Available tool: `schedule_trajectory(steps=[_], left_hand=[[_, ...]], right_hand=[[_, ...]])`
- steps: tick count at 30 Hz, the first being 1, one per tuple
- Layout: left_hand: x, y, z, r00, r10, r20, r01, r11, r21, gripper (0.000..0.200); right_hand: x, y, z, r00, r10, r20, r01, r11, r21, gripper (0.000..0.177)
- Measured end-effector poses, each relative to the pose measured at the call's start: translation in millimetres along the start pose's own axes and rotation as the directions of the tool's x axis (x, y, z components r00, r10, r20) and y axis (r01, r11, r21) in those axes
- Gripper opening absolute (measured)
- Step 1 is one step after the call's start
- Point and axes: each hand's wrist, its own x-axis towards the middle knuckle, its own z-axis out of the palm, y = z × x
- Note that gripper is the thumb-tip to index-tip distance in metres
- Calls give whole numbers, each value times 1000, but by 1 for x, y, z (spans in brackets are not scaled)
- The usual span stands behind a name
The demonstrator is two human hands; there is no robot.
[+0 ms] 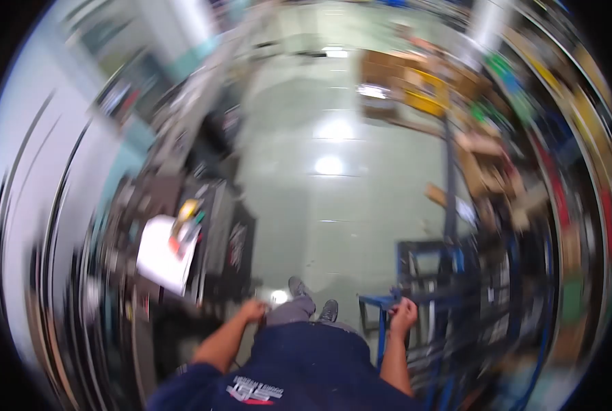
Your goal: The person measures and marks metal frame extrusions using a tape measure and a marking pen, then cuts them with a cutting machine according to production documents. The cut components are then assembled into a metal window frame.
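Blur covers much of the head view. My left hand (254, 311) hangs beside my left thigh, near the dark bench on the left; its fingers look curled, but whether anything is in them is too blurred to tell. On the other side, my right hand (403, 315) is raised by the blue metal frame (378, 300), fingers bent around something small and dark that I cannot make out. A white sheet (163, 257) lies on the left bench with yellow, green and red items on it.
Green floor (285, 185) runs ahead between the two sides. Cardboard boxes (381, 68) and a yellow bin (426, 92) stand ahead on the right. Dark bars lie on the blue frame at the right, with shelving beyond. A pale wall (53, 137) is at the left.
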Motion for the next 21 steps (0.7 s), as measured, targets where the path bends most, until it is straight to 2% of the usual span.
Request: schedule_trajectory(steps=[1, 2, 3, 4, 5, 8, 9, 12, 13, 16, 18, 19, 21], left_hand=[[0, 7, -5, 999, -45, -23, 41, 988, -150, 40], [1, 14, -2, 981, -137, -135, 127, 989, -80, 40], [-9, 17, -3, 963, -57, -262, -2, 975, -220, 46], [-30, 47, -25, 961, -143, -238, 84, 966, -245, 48], [-36, 56, -30, 957, -194, -218, 104, 925, -366, 48], [-77, 86, -54, 950, -198, -241, 62, 876, -478, 45], [-81, 86, -49, 936, -190, -295, 32, 884, -467, 43], [-90, 83, -36, 870, -172, -463, -52, 900, -432, 37], [-91, 80, -34, 834, -176, -523, -79, 900, -428, 35], [-103, 82, -51, 710, -187, -679, -156, 899, -410, 28], [-109, 72, -72, 617, -177, -767, -200, 907, -370, 27], [-115, 70, -87, 561, -201, -803, -201, 908, -367, 23], [-128, 56, -115, 531, -214, -820, -188, 914, -361, 23]], right_hand=[[19, -3, -3, 999, -49, 17, 50, 996, -71, 23], [36, -4, -11, 995, -98, 14, 99, 987, -123, 23], [54, -8, -23, 994, -102, 25, 105, 979, -173, 24], [72, -11, -32, 993, -114, 19, 116, 971, -210, 24], [86, -16, -37, 992, -128, 22, 129, 958, -256, 24], [113, -27, -34, 985, -147, 86, 167, 938, -303, 25], [118, -31, -25, 983, -149, 111, 176, 938, -300, 25], [123, -34, 17, 959, -188, 213, 262, 876, -404, 25], [98, -46, 50, 968, -139, 208, 207, 915, -348, 26], [63, -44, 123, 916, -120, 382, 304, 829, -470, 29], [28, -33, 176, 827, -91, 555, 333, 875, -352, 28], [10, -27, 203, 792, -59, 608, 335, 874, -351, 27], [-37, -25, 258, 717, 7, 697, 366, 847, -385, 26]])
